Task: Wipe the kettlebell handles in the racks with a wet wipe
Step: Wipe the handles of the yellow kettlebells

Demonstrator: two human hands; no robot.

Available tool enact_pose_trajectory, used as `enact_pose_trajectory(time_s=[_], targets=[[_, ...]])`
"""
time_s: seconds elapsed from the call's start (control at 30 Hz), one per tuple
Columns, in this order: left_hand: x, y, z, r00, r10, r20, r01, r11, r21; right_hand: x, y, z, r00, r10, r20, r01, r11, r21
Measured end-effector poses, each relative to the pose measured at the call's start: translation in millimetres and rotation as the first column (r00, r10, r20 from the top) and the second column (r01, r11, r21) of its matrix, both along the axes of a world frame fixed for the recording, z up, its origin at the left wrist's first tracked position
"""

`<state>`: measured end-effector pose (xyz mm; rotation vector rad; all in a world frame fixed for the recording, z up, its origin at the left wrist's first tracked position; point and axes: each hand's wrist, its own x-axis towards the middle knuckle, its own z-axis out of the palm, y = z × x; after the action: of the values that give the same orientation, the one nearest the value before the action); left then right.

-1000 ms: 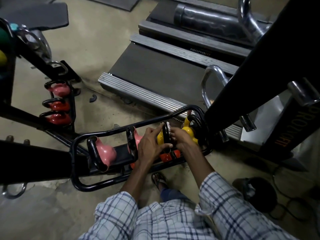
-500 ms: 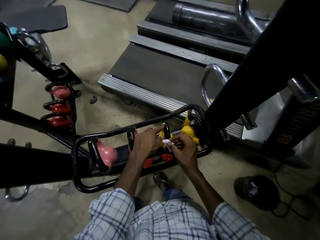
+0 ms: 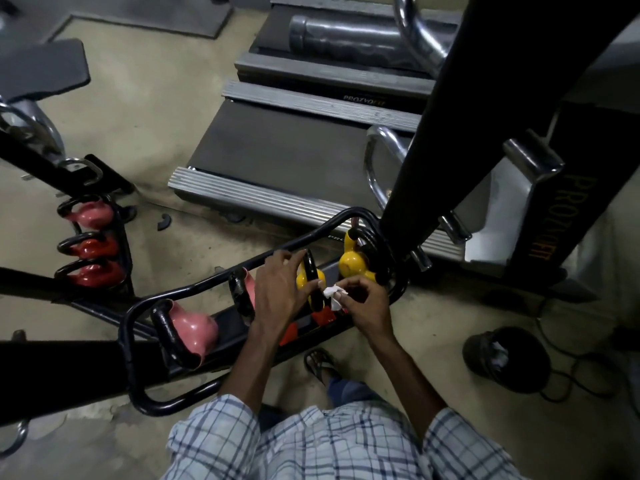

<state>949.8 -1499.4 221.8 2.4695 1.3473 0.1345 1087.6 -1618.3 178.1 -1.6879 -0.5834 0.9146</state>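
Kettlebell handle, black on a yellow bell, is set upright toward the right end of the rack, clasped by the fingers and thumb of the left hand. 1 crumpled wet wipe is pinched by the right hand, just beside that handle.

Single head-worn wide-angle view, looking steeply down and forward, close above the kettlebell rack, treadmill beyond

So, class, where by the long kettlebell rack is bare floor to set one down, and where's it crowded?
Bare floor: between treadmill, red kettlebells and long rack; between rack and bin. Crowded: left hand and right hand with wipe at the yellow kettlebells.
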Motion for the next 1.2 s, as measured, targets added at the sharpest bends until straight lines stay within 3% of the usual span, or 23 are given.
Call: enact_pose_trajectory(time_s=[0.1,0.2,0.33,0.57,0.73,0.87,1.07,1.2], targets=[[30.6,-4.6,-1.4,0.988,-0.063,0.141,0.053,0.996,0.074,11.9,-13.9,7.4,0.990,-0.136,-0.030,0.136,0.991,-0.013],[77.6,-15.2,-1.8,0.976,0.012,0.216,0.021,0.988,-0.154,24.6,-32.6,9.9,0.972,-0.234,-0.001,0.234,0.972,-0.014],[124.6,-23.3,-16.2,0.979,0.154,0.134,-0.093,0.920,-0.381,34.7,-55.8,8.1,0.953,-0.299,0.046,0.299,0.954,-0.016],[149.8,-32.1,-28.9,0.929,0.336,0.156,-0.197,0.803,-0.562,42.2,-70.6,12.9,0.942,-0.315,0.115,0.311,0.949,0.054],[143.5,-36.3,-27.3,0.905,0.380,0.193,-0.209,0.790,-0.576,53.8,-54.1,28.3,0.912,-0.339,0.230,0.324,0.940,0.103],[122.8,-42.7,-24.9,0.883,0.409,0.231,-0.225,0.801,-0.555,58.5,-29.0,31.4,0.904,-0.320,0.284,0.319,0.946,0.052],[93.3,-40.6,-26.7,0.906,0.367,0.210,-0.217,0.830,-0.513,53.4,21.0,31.7,0.929,-0.182,0.321,0.190,0.982,0.007],[93.2,-47.1,-27.1,0.918,0.326,0.227,-0.227,0.900,-0.373,54.2,54.0,38.7,0.929,-0.018,0.369,0.028,0.999,-0.022]])
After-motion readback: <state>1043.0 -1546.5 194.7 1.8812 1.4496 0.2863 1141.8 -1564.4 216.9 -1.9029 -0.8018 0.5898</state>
